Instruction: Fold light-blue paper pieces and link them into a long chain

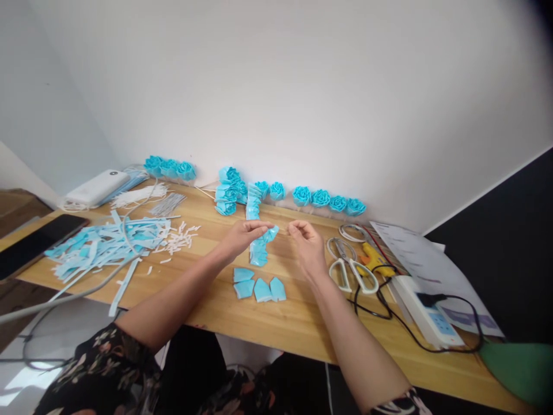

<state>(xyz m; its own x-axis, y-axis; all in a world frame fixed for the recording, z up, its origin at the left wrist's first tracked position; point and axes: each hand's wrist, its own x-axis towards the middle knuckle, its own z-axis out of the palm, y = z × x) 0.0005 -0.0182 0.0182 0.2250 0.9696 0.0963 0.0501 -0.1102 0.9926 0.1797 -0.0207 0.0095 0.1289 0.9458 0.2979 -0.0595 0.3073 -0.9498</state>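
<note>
In the head view, my left hand [244, 237] pinches a small folded blue petal [271, 233] between thumb and fingertips. My right hand [307, 245] is just to its right, its thumb and fingers pinched together. Something thin and pale seems to run from its fingertips toward the petal, too small to name. Under my hands lies a row of overlapping blue petals [259, 255]. Closer to me are several flat, pointed blue petals [262, 290] on the wooden table [298, 323].
Finished blue flowers [320, 198] line the wall. Scissors [345, 265], a yellow glue gun [375, 258] and a power strip [427, 314] lie on the right. Blue scraps [103, 245], white snippets [177, 237], a phone [38, 245] and a white power bank [97, 187] are left.
</note>
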